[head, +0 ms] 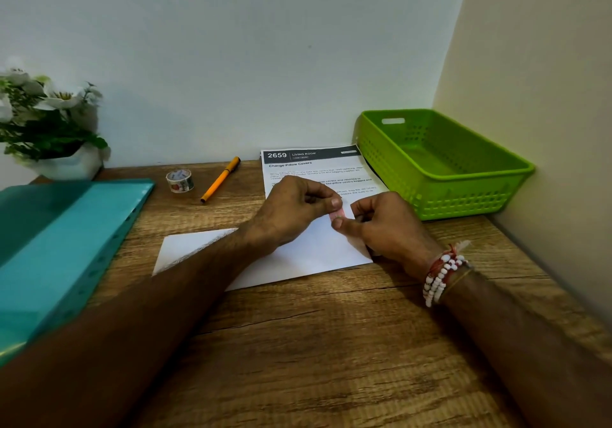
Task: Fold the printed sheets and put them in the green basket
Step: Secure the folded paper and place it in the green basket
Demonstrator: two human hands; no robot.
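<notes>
A white sheet (308, 252), blank side up and apparently folded, lies on the wooden desk in front of me. Behind it lies a printed sheet (314, 165) headed "2659 Living Room". Just above the white sheet my left hand (291, 209) and my right hand (387, 225) meet, both pinching a small pink strip of tape (337, 214) between thumb and fingers. The green basket (443, 192) stands at the back right corner, with nothing visible inside it.
A roll of patterned tape (179, 180) and an orange pen (220, 179) lie at the back of the desk. A teal folder (66, 242) covers the left side. A white pot of flowers (49, 122) stands at the back left. Walls close off the back and right.
</notes>
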